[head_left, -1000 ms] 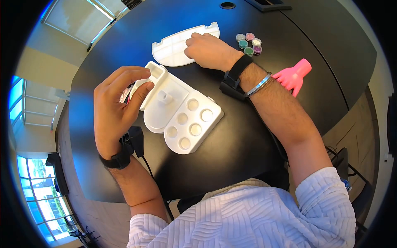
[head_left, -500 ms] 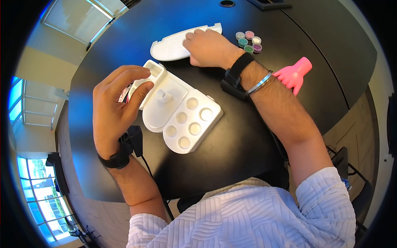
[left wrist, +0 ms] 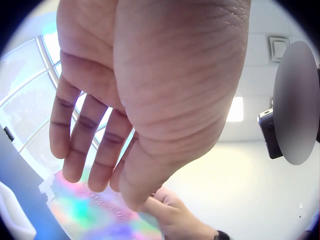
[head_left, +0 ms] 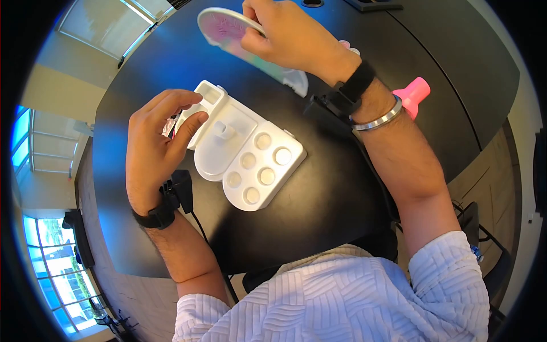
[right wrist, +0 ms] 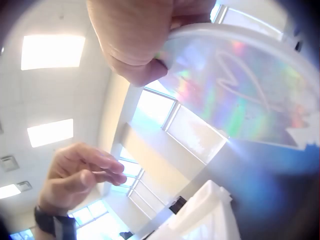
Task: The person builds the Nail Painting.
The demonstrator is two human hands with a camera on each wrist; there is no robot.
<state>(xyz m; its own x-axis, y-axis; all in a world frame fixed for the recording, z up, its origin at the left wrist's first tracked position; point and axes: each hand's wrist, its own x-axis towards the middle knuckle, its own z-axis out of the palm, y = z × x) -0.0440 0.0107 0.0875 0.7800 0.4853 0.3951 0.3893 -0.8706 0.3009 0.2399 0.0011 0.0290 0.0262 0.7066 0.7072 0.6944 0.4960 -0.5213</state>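
Note:
My right hand (head_left: 292,39) pinches the rim of a half-oval panel (head_left: 223,27), white-edged with a shiny rainbow face. The panel is tilted up off the table, its rainbow side turned toward me. Curved line lettering shows on that face (right wrist: 240,95) in the right wrist view. My left hand (head_left: 155,132) hovers beside the upper left end of a white plastic base (head_left: 212,162), fingers loosely bent and holding nothing. The base has several round wells, a short upright post and a rectangular compartment. Something small and pinkish (head_left: 168,126) is mostly hidden behind the left hand.
A pink hand-shaped form (head_left: 417,91) lies to the right, partly behind my right forearm. Small lidded pots (head_left: 345,44) are mostly hidden by the right wrist. A black object (head_left: 373,5) sits at the table's far edge. A cable hangs near my left wrist.
The panel was lying white side up; my right hand has lifted it and tipped it, so its rainbow face now shows. The left hand has barely moved.

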